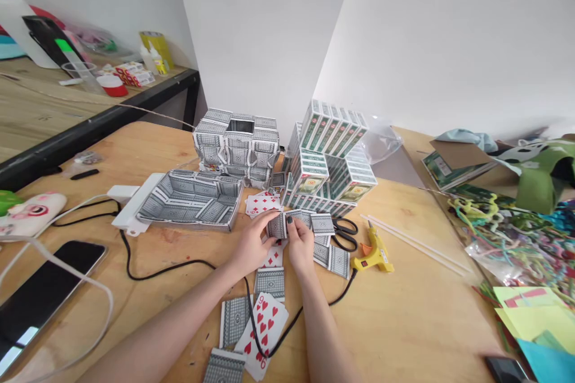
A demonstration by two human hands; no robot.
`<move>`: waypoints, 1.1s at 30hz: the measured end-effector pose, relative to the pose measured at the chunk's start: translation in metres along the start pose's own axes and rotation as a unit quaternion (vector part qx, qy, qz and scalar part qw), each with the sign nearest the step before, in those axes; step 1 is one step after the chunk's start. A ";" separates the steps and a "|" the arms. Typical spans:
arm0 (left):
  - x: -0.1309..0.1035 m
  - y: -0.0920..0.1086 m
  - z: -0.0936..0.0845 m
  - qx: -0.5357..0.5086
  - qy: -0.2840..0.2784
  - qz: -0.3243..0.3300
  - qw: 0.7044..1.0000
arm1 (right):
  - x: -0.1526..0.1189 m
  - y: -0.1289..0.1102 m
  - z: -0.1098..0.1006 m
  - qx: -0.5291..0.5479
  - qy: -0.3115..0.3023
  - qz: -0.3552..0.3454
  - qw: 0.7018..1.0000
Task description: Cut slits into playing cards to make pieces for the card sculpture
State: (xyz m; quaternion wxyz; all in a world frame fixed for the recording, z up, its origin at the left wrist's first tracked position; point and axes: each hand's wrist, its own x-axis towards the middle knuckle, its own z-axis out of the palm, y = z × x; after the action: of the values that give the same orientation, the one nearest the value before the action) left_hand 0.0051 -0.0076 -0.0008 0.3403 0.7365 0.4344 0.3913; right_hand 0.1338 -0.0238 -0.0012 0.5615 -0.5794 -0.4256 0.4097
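Observation:
Between my two hands is a grey-patterned playing card (277, 226), its back facing me and apparently bent. My left hand (257, 240) grips its left side with thumb and fingers. The thumb of my right hand (300, 243) presses near its right edge. Several folded cards (322, 224) lie just right of my hands. Below are a folded card (270, 280) and a nine of hearts (265, 329) crossed by a black cable. A yellow hot glue gun (374, 253) and black-handled scissors (345, 233) rest to the right.
Behind stand a box built from cards (238, 146) and a card-lined tray (191, 200). Stacked card packs (330, 161) rise at the back centre. Glue sticks (417, 245) lie right; a phone (47, 299) lies left. Colourful craft pieces (503, 233) crowd the right.

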 end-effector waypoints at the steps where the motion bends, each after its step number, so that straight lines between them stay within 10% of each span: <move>1: 0.000 0.000 0.000 0.003 0.009 -0.003 1.000 | 0.000 0.000 0.001 0.012 -0.015 0.002 1.000; 26: -0.003 0.016 -0.005 0.035 0.025 0.054 0.998 | -0.002 -0.005 0.003 0.183 -0.037 0.057 0.981; 33: -0.001 0.005 -0.002 -0.076 0.111 -0.103 0.986 | -0.006 -0.008 0.014 0.185 -0.056 0.059 0.979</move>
State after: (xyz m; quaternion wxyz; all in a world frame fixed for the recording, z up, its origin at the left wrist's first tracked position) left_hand 0.0049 -0.0103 0.0045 0.3833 0.6118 0.5123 0.4652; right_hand 0.1182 -0.0254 0.0060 0.6095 -0.4655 -0.3382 0.5453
